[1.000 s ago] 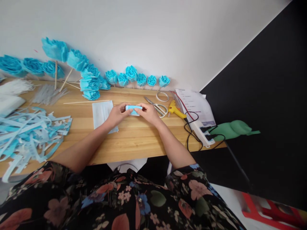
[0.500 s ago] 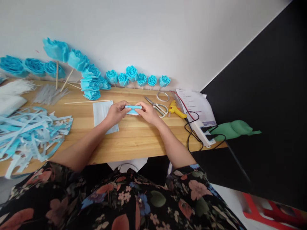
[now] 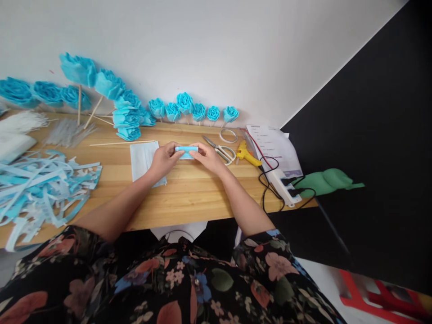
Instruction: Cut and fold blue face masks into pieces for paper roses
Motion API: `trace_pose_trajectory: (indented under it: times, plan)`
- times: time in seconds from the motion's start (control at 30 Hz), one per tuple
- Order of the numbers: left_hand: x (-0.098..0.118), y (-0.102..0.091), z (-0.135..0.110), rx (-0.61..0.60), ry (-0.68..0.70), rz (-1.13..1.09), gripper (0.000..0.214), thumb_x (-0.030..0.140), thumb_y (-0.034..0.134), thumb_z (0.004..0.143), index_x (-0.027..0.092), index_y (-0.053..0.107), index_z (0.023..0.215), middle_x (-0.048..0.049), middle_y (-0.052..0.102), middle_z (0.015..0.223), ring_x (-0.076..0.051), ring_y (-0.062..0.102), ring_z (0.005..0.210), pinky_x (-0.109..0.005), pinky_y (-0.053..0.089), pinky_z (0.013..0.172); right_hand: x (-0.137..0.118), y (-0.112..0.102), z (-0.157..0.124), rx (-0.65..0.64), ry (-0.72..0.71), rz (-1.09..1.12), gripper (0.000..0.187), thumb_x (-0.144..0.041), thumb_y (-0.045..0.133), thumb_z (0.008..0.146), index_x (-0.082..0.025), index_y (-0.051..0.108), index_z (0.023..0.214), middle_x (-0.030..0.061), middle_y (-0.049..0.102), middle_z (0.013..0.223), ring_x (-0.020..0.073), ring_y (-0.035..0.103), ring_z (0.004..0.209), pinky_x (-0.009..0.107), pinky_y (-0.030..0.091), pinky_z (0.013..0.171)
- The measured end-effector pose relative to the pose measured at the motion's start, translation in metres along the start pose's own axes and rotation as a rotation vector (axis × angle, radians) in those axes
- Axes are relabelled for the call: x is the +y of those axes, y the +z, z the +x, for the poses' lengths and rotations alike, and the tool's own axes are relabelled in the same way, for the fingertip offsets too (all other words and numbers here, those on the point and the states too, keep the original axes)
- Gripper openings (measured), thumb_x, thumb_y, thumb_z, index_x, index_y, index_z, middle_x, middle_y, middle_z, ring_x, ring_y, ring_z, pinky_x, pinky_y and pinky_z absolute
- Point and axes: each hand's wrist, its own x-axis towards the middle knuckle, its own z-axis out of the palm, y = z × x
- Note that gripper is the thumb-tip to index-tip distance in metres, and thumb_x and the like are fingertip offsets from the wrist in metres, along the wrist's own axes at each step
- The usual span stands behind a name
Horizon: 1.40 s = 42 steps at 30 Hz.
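Observation:
A small blue piece of face-mask fabric (image 3: 186,149), rolled or folded along its upper edge, is held level over the table. My left hand (image 3: 164,159) pinches its left end, thumb in front. At the right end my right hand (image 3: 206,157) grips it the same way; the fingers behind the fabric are hidden. Under and beside my left wrist lies a flat pale blue face mask (image 3: 140,159). White-handled scissors (image 3: 225,153) rest just right of my right hand, blades pointing away to the upper left.
Blue fabric flowers (image 3: 185,103) line the wall. Cut strips (image 3: 43,189) heap at the left, near grey wires (image 3: 67,132) and a thin stick (image 3: 118,143). On the right are a tape roll (image 3: 228,135), a yellow glue gun (image 3: 248,155), papers (image 3: 276,146) and a power strip (image 3: 285,189) with black cables.
The fabric's upper edge looks slightly thicker and flatter between my thumbs. Both hands keep their grip in nearly the same place; the view shifts a little.

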Motion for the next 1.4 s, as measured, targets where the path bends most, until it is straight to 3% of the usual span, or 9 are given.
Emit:
trace_pose_trajectory:
  times: [0.2,0.37,0.6,0.9,1.17,1.33,1.4]
  plan:
    - [0.004,0.0,-0.002,-0.022,-0.041,-0.082,0.043,0.061,0.068,0.081,0.019,0.062,0.088,0.0034,0.055,0.057,-0.015,0.052,0.053,-0.028,0.038,0.054,0.008,0.001,0.004,0.071,0.077,0.232,0.035,-0.047,0.071,0.082,-0.021,0.069,0.104,-0.0001,0.068,0.084,0.0152,0.062,0.078,0.027,0.051,0.072]
    - [0.003,0.0,-0.002,-0.036,-0.074,-0.393,0.05,0.063,0.049,0.095,0.016,0.063,0.102,-0.0038,0.067,0.074,-0.017,0.063,0.064,-0.031,0.049,0.065,0.003,-0.002,0.006,0.175,0.197,0.458,0.034,-0.043,0.075,0.077,-0.022,0.07,0.102,-0.002,0.064,0.076,0.0126,0.058,0.069,0.023,0.05,0.06]
    - [-0.001,0.001,-0.001,-0.064,-0.104,-0.454,0.044,0.054,0.062,0.089,0.016,0.063,0.113,-0.0035,0.071,0.084,-0.017,0.067,0.071,-0.032,0.05,0.072,-0.005,-0.005,0.005,0.14,0.303,0.684,0.028,-0.034,0.076,0.075,-0.022,0.069,0.099,-0.0051,0.063,0.073,0.0064,0.051,0.054,0.019,0.05,0.052]
    - [0.006,-0.001,-0.003,-0.096,-0.09,-0.404,0.041,0.046,0.067,0.085,0.017,0.064,0.114,-0.0015,0.069,0.078,-0.017,0.066,0.074,-0.033,0.052,0.076,-0.004,-0.004,0.005,0.1,0.338,0.649,0.026,-0.035,0.075,0.075,-0.021,0.069,0.097,-0.0049,0.062,0.072,0.0063,0.052,0.054,0.02,0.05,0.052]
    - [0.0,0.002,-0.001,-0.051,-0.185,-0.433,0.052,0.059,0.055,0.092,0.014,0.065,0.118,-0.0026,0.062,0.078,-0.016,0.063,0.07,-0.029,0.054,0.064,0.001,0.001,0.004,0.108,0.227,0.405,0.036,-0.047,0.073,0.078,-0.021,0.07,0.102,-0.0026,0.063,0.074,0.0108,0.056,0.062,0.024,0.051,0.059]
    - [0.0,0.0,0.0,-0.064,-0.213,-0.319,0.066,0.056,0.074,0.078,0.013,0.062,0.126,-0.001,0.064,0.08,-0.013,0.057,0.059,-0.028,0.052,0.055,0.004,0.004,0.002,0.068,0.089,0.255,0.039,-0.049,0.071,0.083,-0.022,0.07,0.11,-0.0036,0.059,0.071,0.0132,0.059,0.067,0.026,0.05,0.066]
    - [-0.002,0.0,0.001,-0.077,-0.204,-0.285,0.064,0.052,0.079,0.072,0.013,0.064,0.119,-0.0021,0.067,0.081,-0.013,0.057,0.058,-0.028,0.051,0.056,0.005,0.004,0.002,0.074,0.064,0.224,0.04,-0.048,0.071,0.083,-0.022,0.07,0.113,-0.003,0.062,0.074,0.0134,0.06,0.069,0.027,0.05,0.068]
